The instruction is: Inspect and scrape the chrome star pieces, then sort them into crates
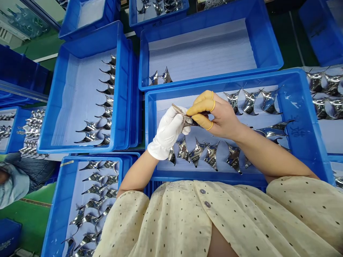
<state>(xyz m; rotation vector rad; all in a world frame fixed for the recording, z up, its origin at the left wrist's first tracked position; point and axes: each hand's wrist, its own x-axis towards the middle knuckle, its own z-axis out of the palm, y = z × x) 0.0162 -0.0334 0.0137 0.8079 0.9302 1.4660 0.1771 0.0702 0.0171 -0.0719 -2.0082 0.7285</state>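
My left hand, in a white glove, is closed around a shiny curved metal part with pointed tips. Yellow finger cots cover the thumb and fingers of my right hand, which pinches the same part from the right side. Much of the part is hidden by my fingers. Both hands are above a blue plastic bin lined with white sheet. In it lie similar mirror-finished parts, a row of them below my hands and several others at the upper right.
Behind stands another blue bin with two metal parts at its left end. Bins to the left and lower left hold similar parts in rows. Another person's leg shows at the far left.
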